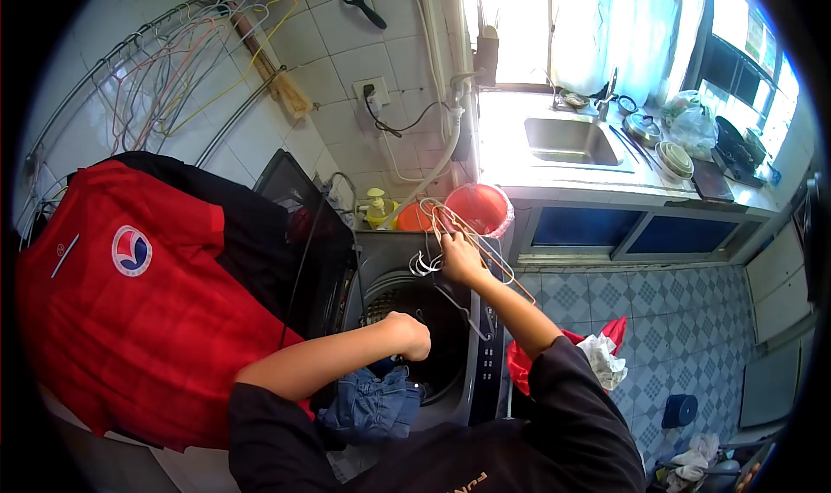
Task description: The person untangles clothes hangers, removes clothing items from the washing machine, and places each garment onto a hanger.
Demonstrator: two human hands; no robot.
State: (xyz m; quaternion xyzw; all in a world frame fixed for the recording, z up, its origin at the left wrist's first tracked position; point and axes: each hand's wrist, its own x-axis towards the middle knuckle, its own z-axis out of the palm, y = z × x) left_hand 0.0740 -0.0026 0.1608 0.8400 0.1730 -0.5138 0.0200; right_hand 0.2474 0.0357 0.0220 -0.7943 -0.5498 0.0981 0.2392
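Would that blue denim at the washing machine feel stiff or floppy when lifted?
The blue denim would probably sag rather than hold its shape, since it lies in loose folds. It may feel heavy for its size, as the cloth looks bunched; whether it is wet, I cannot tell.

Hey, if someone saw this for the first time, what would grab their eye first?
Probably the big red shirt with its round badge, filling the left side. Next, near the middle, the right hand gripping wire hangers above the open washer, with blue denim at its near edge. The glaring window at upper right stands out too.
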